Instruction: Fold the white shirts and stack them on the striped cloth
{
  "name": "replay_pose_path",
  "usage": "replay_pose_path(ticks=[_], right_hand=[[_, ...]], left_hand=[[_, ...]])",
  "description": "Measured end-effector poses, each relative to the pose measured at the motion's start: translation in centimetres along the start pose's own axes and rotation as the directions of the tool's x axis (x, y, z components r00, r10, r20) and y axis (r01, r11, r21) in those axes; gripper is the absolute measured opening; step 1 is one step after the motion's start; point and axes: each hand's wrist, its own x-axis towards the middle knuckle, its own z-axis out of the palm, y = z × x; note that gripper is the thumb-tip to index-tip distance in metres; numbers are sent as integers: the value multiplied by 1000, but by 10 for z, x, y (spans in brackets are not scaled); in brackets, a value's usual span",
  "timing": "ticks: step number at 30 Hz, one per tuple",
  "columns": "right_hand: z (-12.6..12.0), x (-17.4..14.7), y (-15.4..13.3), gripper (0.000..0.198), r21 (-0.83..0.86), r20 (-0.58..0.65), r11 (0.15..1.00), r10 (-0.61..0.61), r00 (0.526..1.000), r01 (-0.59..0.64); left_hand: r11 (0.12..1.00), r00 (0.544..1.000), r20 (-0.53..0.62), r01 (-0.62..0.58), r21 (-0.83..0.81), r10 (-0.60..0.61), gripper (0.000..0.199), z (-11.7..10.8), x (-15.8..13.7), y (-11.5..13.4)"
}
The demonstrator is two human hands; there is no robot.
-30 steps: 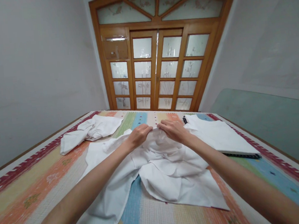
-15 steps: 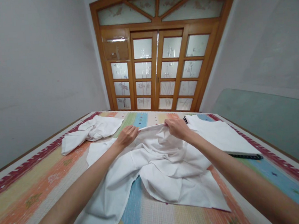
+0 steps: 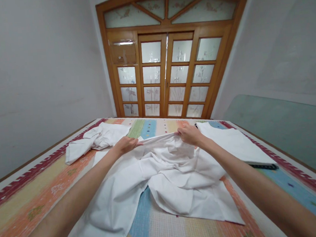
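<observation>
A crumpled white garment (image 3: pixel 173 168) lies spread in front of me, its far edge lifted and stretched between my hands. Whether it is a shirt or trousers, I cannot tell. My left hand (image 3: pixel 125 145) pinches that edge on the left, thumb pointing right along the cloth. On the right, my right hand (image 3: pixel 189 134) has its fingers closed round the same edge. Two wide parts of the garment spread towards me, with the striped cover showing between them.
A bunched white cloth (image 3: pixel 104 135) lies at the far left of the striped bedcover (image 3: pixel 167 224). At the right is a flat, folded white piece (image 3: pixel 232 141) with a black edge beneath it. Walls flank the bed, a pale green panel (image 3: pixel 280 130) stands right, and wooden doors (image 3: pixel 165 73) stand beyond.
My left hand has slid left and slightly down along the garment's edge, so my hands are farther apart. The right hand has moved only slightly right.
</observation>
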Motion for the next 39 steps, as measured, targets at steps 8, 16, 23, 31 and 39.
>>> replay_pose_path(ticks=[8, 16, 23, 31, 39], right_hand=[[3, 0, -3, 50, 44, -33, 997, -69, 997, 71], [4, 1, 0, 42, 117, -105, 984, -124, 987, 136], [14, -5, 25, 18, 269, -129, 939, -184, 975, 213], [21, -11, 47, 24, 377, -54, 918, -111, 992, 123], [9, -5, 49, 33, 441, -127, 893, 166, 978, -95]], left_hand=[[1000, 989, -151, 15, 26, -11, 32, -12, 19, 28], [992, 968, -245, 16, -129, -48, 31, 9, 35, 51], [926, 973, -132, 134, -353, -191, 26, 3, 36, 34], [806, 941, 189, 338, -486, -281, 27, -19, 39, 24], [839, 911, 343, 365, -404, -231, 22, -27, 34, 10]])
